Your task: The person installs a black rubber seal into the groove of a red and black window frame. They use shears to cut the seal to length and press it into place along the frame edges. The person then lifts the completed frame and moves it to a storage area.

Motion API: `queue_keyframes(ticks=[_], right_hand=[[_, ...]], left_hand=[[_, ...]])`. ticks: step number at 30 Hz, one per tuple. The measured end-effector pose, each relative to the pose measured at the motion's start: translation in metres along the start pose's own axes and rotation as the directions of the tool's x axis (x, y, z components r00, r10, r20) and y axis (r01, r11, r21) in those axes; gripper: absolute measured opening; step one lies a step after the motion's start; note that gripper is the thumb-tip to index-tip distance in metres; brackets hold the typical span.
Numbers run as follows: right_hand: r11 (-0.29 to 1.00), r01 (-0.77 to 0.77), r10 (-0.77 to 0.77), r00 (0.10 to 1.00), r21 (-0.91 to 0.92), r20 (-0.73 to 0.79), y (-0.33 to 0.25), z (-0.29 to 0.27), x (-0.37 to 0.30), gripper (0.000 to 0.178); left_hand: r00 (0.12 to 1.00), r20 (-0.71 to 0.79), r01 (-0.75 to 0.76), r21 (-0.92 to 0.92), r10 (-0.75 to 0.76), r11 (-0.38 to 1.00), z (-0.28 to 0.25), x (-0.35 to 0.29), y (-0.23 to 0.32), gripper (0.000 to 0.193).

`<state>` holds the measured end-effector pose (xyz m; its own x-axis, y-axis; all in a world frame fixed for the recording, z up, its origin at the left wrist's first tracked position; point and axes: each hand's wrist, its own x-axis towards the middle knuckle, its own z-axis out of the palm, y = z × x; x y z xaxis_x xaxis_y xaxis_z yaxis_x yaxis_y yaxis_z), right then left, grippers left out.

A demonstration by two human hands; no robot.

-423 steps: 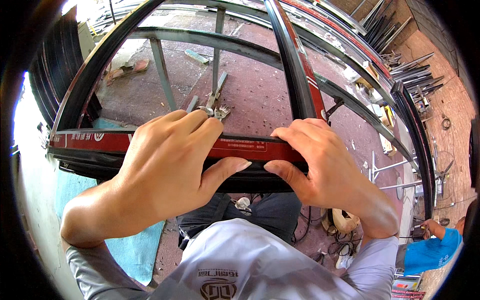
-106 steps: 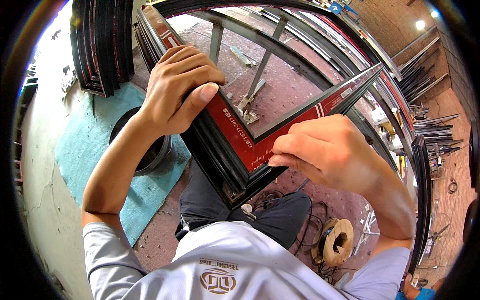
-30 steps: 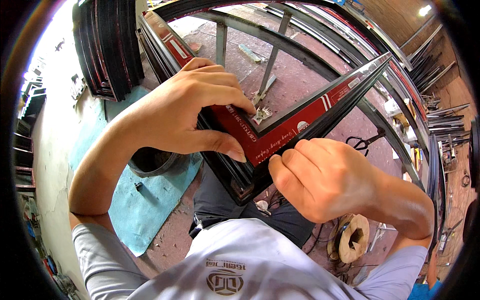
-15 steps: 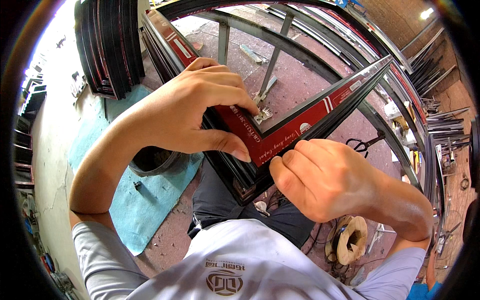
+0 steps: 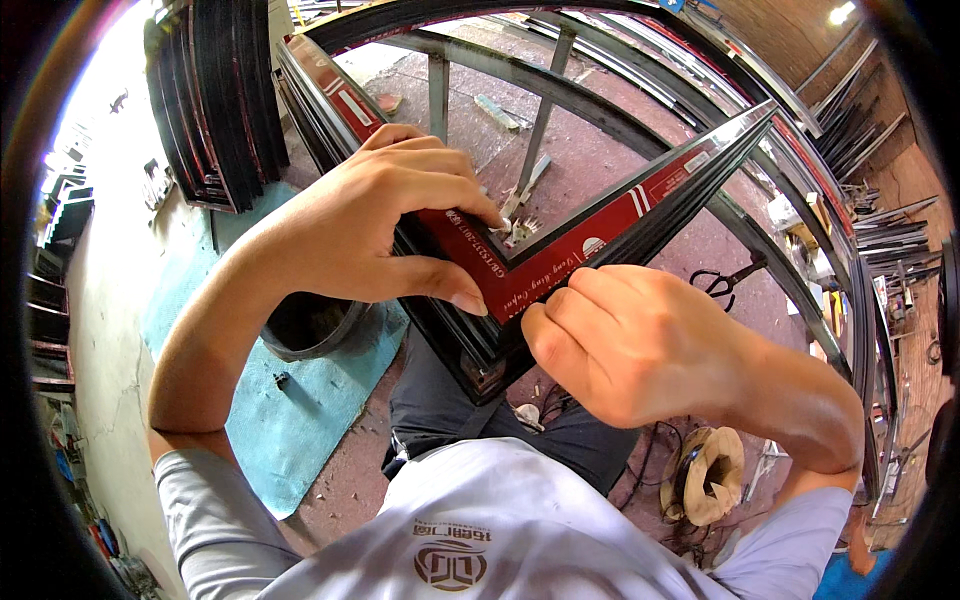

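Observation:
A black metal frame (image 5: pixel 588 243) with red printed film on its face lies across my lap, its mitred corner pointing toward me. My left hand (image 5: pixel 400 220) grips the left arm of the frame near that corner, with the thumb on the red film and the fingers over the inner edge. Against the outer edge of the right arm, close to the corner, my right hand (image 5: pixel 630 345) is closed in a tight pinch. Its fingers hide whatever is between them. Black grooves or strips run along the frame's outer sides.
A dark bucket (image 5: pixel 318 325) stands on a blue mat (image 5: pixel 300 430) to my left. Black frames (image 5: pixel 215 110) are stacked at the far left. Scissors (image 5: pixel 722 285) hang or lie right of the frame, near a metal rack (image 5: pixel 553 85). A tape-like roll (image 5: pixel 705 475) sits lower right.
My right hand has shifted slightly left along with the frame in the picture. Both hands keep nearly the same grip.

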<state>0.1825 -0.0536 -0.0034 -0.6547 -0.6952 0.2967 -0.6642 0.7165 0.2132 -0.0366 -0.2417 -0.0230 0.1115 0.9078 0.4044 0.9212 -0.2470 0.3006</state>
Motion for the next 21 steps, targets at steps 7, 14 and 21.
queue_keyframes(ticks=[7, 14, 21], right_hand=[[0.993, -0.105, 0.112, 0.984, 0.059, -0.142, -0.001, 0.002, -0.023, 0.037], [0.94, -0.342, 0.336, 0.912, 0.015, -0.235, 0.015, 0.002, -0.073, 0.033], [0.89, -0.456, 0.409, 0.815, -0.019, -0.409, 0.023, -0.007, -0.091, 0.032]], left_hand=[[0.999, -0.032, 0.005, 0.001, -0.005, 1.0, 0.002, -0.003, 0.006, 0.072], [1.0, 0.008, 0.028, 0.01, -0.028, 1.0, 0.001, 0.007, 0.037, 0.069], [0.999, -0.003, 0.046, 0.033, -0.046, 0.998, 0.008, 0.018, 0.038, 0.071]])
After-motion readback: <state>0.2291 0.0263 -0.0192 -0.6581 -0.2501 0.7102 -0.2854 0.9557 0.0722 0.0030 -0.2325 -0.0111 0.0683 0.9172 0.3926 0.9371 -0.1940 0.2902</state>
